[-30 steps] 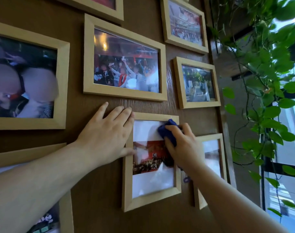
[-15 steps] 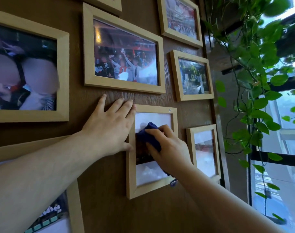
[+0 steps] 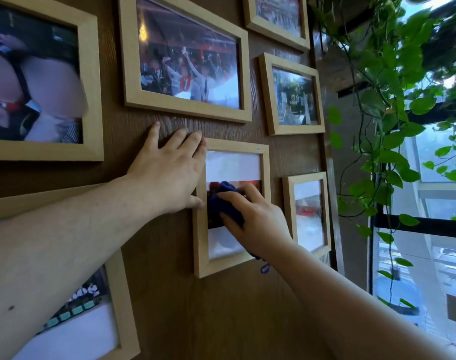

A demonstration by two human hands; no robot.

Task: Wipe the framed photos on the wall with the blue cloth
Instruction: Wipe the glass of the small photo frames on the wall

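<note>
Item 1, nearest us: our left hand [image 3: 167, 175], open and flat on the wall [image 3: 221, 320], holding nothing; thumb and forefinger side touch the left edge of the small upright frame [image 3: 199, 242], bracing it.

Item 2: our right hand [image 3: 255, 219], fingers closed over the blue cloth [image 3: 228, 201], pressing it to the glass at mid-height of that frame, over the dark band of the photo. A bit of cloth or tag hangs below the wrist, near the frame's lower right corner.

Item 3: wide frame [image 3: 185, 58] just above the left hand. Untouched at this moment; clean or not, we can't tell.

Item 4: large frame [image 3: 91, 81] at far left, and a lower frame [image 3: 123, 307] partly hidden behind our left forearm.

Item 5: three frames to the right — top one [image 3: 276, 29], middle one [image 3: 266, 100], lower one [image 3: 289, 211] beside the frame in hand.

Item 6, farthest: hanging plant [image 3: 393, 105] and window [image 3: 429, 203].

Status, our est.: one frame mid-wipe, its lower white area and wood edges prob. left to do. Six others in view, no sign either way of wiping. We'd judge the job well short of finished.
</note>
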